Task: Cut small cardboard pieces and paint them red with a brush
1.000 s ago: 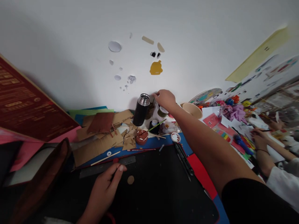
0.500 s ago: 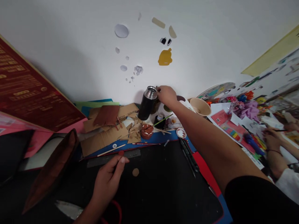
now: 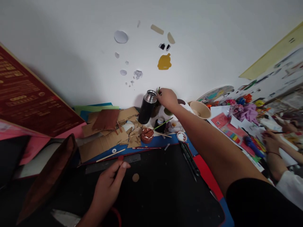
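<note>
left hand (image 3: 110,179) grip pinched together, near tan disc (image 3: 135,177), right hand (image 3: 167,97) beside black bottle (image 3: 146,110), back edge of counter (image 3: 174,140), grip unclear

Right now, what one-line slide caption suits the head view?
Right hand extended beside an open black flask; left hand over the black mat, near a tan disc.

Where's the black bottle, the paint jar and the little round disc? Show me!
Black bottle (image 3: 145,111): head view, middle of its dark body.
Paint jar (image 3: 146,136): head view, middle of the brown jar.
Little round disc (image 3: 135,177): head view, centre of its flat top.
</note>
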The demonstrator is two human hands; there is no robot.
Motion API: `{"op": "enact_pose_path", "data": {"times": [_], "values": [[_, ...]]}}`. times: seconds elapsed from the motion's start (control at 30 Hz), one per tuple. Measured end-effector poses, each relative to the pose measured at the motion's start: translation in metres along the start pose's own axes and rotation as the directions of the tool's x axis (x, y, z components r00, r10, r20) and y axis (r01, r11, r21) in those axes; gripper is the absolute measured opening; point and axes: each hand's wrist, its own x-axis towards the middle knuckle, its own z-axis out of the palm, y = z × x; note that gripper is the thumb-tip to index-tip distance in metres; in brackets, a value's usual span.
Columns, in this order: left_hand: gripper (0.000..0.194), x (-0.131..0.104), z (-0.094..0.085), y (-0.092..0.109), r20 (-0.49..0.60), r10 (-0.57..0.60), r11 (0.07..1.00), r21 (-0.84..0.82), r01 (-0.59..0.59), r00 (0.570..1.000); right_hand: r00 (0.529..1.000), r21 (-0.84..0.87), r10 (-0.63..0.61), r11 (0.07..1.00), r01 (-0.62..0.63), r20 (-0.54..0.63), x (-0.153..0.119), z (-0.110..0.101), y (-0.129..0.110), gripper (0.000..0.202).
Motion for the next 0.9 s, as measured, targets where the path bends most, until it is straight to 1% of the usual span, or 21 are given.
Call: {"op": "enact_pose_path", "data": {"times": [0.07, 0.13, 0.3, 0.43, 0.57, 0.63, 0.77, 0.9], "values": [[0.045, 0.000, 0.000, 0.001, 0.008, 0.001, 1.000, 0.004, -0.002, 1.000, 0.998, 0.026, -0.004, 1.000, 0.005, -0.060, -0.002, -0.007, 0.005, 0.033], [0.045, 0.000, 0.000, 0.001, 0.012, 0.003, 1.000, 0.003, -0.003, 1.000, 0.996, 0.055, -0.006, 0.998, 0.011, -0.092, -0.006, -0.014, 0.009, 0.030], [0.047, 0.000, 0.001, -0.001, 0.022, -0.002, 1.000, -0.001, 0.002, 1.000, 0.995, 0.161, -0.014, 0.987, 0.029, -0.096, -0.024, -0.024, 0.015, 0.026], [0.050, 0.000, 0.002, -0.005, 0.014, -0.009, 1.000, 0.001, 0.009, 1.000, 0.993, 0.337, 0.018, 0.941, 0.021, -0.114, -0.035, -0.025, 0.022, 0.023], [0.051, 0.001, 0.002, -0.006, 0.021, -0.011, 1.000, 0.008, 0.011, 1.000, 0.998, 0.531, 0.050, 0.847, -0.016, -0.049, -0.036, -0.021, 0.027, 0.025], [0.052, 0.001, 0.002, -0.006, 0.025, -0.014, 1.000, 0.011, 0.013, 1.000, 0.998, 0.601, 0.054, 0.799, -0.029, -0.023, -0.034, -0.017, 0.027, 0.030], [0.055, 0.000, 0.004, -0.006, 0.005, -0.027, 1.000, -0.005, 0.027, 1.000, 0.997, 0.668, 0.071, 0.741, -0.062, 0.014, -0.031, -0.006, 0.022, 0.043], [0.057, 0.000, 0.004, -0.008, 0.012, -0.033, 0.999, -0.026, 0.033, 0.999, 0.996, 0.713, 0.081, 0.696, -0.082, 0.035, -0.027, 0.002, 0.018, 0.046]]}}
